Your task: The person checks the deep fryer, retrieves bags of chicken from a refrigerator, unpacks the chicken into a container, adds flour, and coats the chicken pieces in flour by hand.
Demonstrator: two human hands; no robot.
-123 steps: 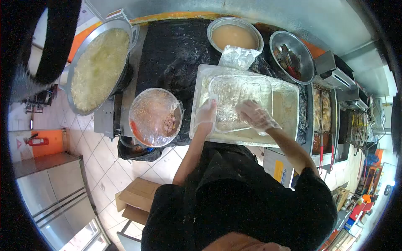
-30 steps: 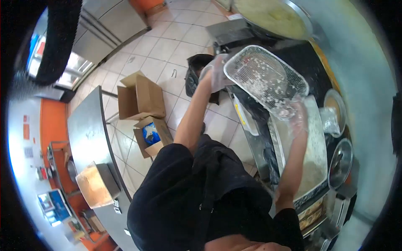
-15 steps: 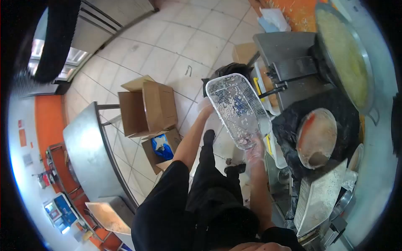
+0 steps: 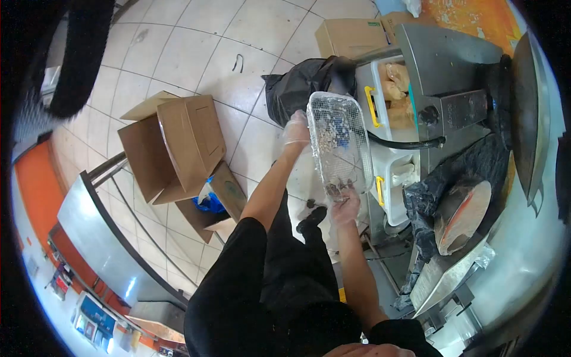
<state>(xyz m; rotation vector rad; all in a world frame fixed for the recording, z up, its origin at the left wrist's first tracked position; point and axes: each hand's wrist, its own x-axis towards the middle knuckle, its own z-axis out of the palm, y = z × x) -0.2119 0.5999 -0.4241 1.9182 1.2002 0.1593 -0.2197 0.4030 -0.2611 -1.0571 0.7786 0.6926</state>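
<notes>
A rectangular wire mesh basket with crumb-like white bits stuck on its mesh hangs tilted in front of me, above the floor. My left hand, in a clear plastic glove, is closed on its left rim. On the near end of the basket, my right hand grips the rim, gloved the same way. Some fingers of both hands are hidden behind the rim. Just beyond the basket lies a black plastic bag.
Open cardboard boxes stand left, beside a metal table. Plastic bins with yellow handles sit under the metal equipment at right. Farther right are a large pan and a dusty round-faced object on black plastic.
My view has turned and dropped toward the floor. The basket, still in both hands, now hangs more upright in view, closer to the black bag and bins.
</notes>
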